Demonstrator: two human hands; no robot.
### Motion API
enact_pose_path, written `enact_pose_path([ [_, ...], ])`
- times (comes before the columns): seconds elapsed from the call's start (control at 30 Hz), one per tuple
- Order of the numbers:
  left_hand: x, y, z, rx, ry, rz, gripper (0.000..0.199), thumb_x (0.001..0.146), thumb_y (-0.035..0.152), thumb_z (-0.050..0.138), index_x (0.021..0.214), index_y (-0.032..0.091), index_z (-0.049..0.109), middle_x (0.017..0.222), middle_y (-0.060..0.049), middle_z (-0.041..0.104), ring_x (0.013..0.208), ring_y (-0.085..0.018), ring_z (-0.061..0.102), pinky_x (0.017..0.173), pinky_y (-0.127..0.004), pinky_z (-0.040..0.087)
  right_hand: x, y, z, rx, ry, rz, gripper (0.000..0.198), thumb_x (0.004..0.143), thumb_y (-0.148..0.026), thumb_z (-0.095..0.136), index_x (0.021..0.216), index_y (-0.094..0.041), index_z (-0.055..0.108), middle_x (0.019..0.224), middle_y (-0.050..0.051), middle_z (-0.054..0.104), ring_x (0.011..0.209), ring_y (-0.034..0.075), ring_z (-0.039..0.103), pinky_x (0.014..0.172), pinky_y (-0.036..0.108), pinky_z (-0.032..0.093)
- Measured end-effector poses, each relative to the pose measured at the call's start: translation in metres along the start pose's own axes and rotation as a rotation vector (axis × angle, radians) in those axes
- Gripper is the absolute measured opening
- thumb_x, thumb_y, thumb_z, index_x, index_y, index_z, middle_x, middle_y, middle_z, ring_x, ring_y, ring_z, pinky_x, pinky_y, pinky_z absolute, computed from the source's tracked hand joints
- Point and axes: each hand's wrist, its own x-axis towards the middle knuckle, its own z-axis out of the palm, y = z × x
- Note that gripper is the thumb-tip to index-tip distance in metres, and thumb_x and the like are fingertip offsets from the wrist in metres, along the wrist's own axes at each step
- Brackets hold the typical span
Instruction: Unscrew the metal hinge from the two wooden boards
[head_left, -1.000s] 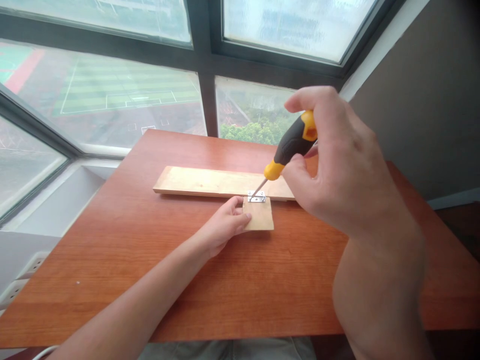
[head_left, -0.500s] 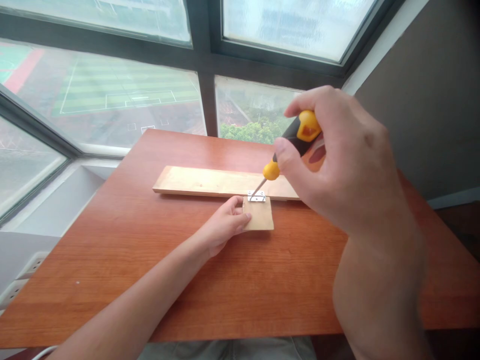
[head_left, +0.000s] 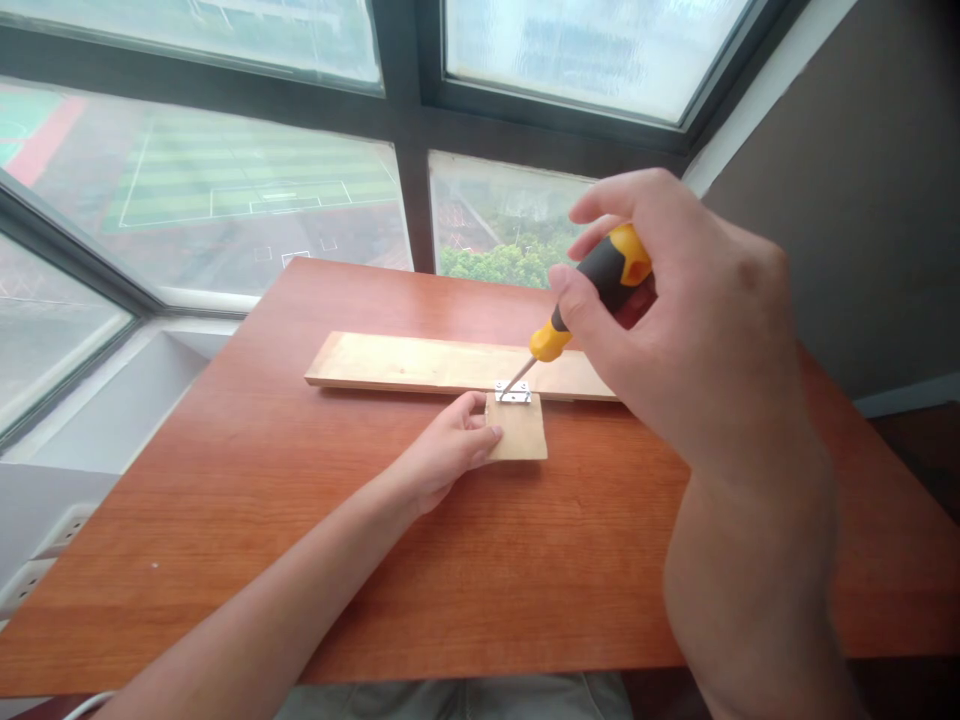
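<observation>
My right hand (head_left: 675,310) is closed around the yellow and black handle of a screwdriver (head_left: 551,342), thumb in front and some fingers lifted behind. The tool slants down to the left, its tip on the left part of a small silver hinge (head_left: 514,393). That hinge joins a long pale wooden board (head_left: 405,362) to a small square wooden piece (head_left: 519,430). My left hand (head_left: 454,445) pinches the square piece at its left edge, thumb on top. Whether a screw sits under the tip is too small to tell.
The reddish-brown wooden table (head_left: 360,600) bears the board and ends at windows (head_left: 262,190) behind. A grey wall (head_left: 855,220) rises on the right. Wall sockets (head_left: 45,560) and a white cable (head_left: 88,704) are at the lower left.
The screwdriver handle has turned in my right hand, and the hand has shifted slightly, its fingers spread a little more. My left hand, the hinge and the wood stay in place.
</observation>
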Motion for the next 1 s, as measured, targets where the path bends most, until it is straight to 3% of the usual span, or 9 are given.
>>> enact_pose_path([
  [0.1,0.0003,-0.0002,0.0003,-0.003,0.004,0.001,0.035,0.077,0.022,0.07,0.107,0.018,0.052,0.085,-0.003,0.065,0.073,-0.013,0.062,0.076,-0.03,0.05,-0.0004,-0.0003,-0.001,0.052,-0.022,-0.065,0.036,0.081,-0.017,0.054,0.116,-0.025,0.054,0.113,0.006,0.064,0.092,0.024,0.063,0.074,0.038,0.054],
  [0.2,0.0003,0.0005,0.0012,-0.017,0.003,0.006,0.035,0.078,0.021,0.07,0.107,0.018,0.052,0.087,-0.004,0.066,0.076,-0.013,0.063,0.078,-0.029,0.05,-0.0008,-0.0008,0.0002,0.061,-0.038,-0.081,0.036,0.082,-0.021,0.055,0.118,-0.026,0.053,0.117,0.007,0.062,0.093,0.024,0.063,0.072,0.037,0.054],
  [0.3,0.0002,0.0014,0.0021,-0.042,-0.001,-0.01,0.033,0.079,0.018,0.068,0.107,0.017,0.051,0.089,-0.005,0.068,0.078,-0.014,0.065,0.082,-0.032,0.05,-0.0006,-0.0015,0.0034,0.013,-0.01,-0.033,0.031,0.085,-0.03,0.059,0.116,-0.026,0.055,0.107,0.006,0.065,0.086,0.024,0.064,0.075,0.041,0.054],
  [0.4,0.0001,0.0016,0.0024,-0.048,0.007,-0.023,0.032,0.079,0.016,0.066,0.107,0.017,0.05,0.09,-0.006,0.068,0.078,-0.014,0.065,0.084,-0.034,0.05,-0.0003,-0.0022,0.0042,-0.002,0.015,0.003,0.026,0.087,-0.028,0.057,0.113,-0.026,0.056,0.097,0.004,0.067,0.08,0.023,0.064,0.078,0.042,0.052],
  [0.6,0.0011,0.0002,0.0017,-0.05,0.004,-0.014,0.033,0.078,0.017,0.068,0.107,0.017,0.051,0.087,-0.005,0.068,0.073,-0.013,0.064,0.081,-0.033,0.051,0.0006,-0.0019,0.0025,0.041,-0.027,-0.043,0.033,0.082,-0.022,0.056,0.115,-0.024,0.055,0.111,0.007,0.064,0.088,0.023,0.063,0.074,0.038,0.053],
  [0.73,0.0006,0.0005,0.002,-0.041,0.017,-0.022,0.033,0.077,0.017,0.068,0.105,0.017,0.051,0.087,-0.004,0.068,0.072,-0.013,0.064,0.079,-0.031,0.051,0.001,-0.0007,0.0048,-0.012,0.017,0.004,0.026,0.086,-0.034,0.06,0.11,-0.025,0.057,0.096,0.004,0.067,0.077,0.022,0.062,0.076,0.041,0.052],
  [0.8,0.0002,0.0007,0.0022,-0.032,0.027,-0.023,0.032,0.077,0.017,0.068,0.104,0.017,0.052,0.086,-0.004,0.067,0.072,-0.013,0.064,0.079,-0.031,0.051,0.0006,-0.0007,0.0043,-0.01,0.019,0.015,0.024,0.087,-0.03,0.058,0.11,-0.025,0.057,0.092,0.003,0.067,0.075,0.022,0.062,0.077,0.041,0.052],
  [0.9,-0.0001,0.0009,0.0024,-0.037,0.024,-0.018,0.032,0.077,0.019,0.069,0.103,0.018,0.052,0.085,-0.003,0.067,0.072,-0.013,0.064,0.078,-0.031,0.051,-0.0004,-0.0009,0.0017,0.044,-0.024,-0.022,0.032,0.082,-0.02,0.055,0.114,-0.026,0.056,0.104,0.005,0.066,0.079,0.022,0.063,0.073,0.039,0.053],
  [1.0,-0.0003,0.0012,0.0024,-0.052,0.017,-0.017,0.033,0.076,0.019,0.07,0.103,0.018,0.052,0.086,-0.004,0.068,0.073,-0.014,0.065,0.077,-0.03,0.051,-0.0005,-0.0007,0.001,0.063,-0.036,-0.049,0.035,0.081,-0.021,0.055,0.115,-0.027,0.055,0.111,0.005,0.064,0.081,0.022,0.063,0.069,0.037,0.053],
])
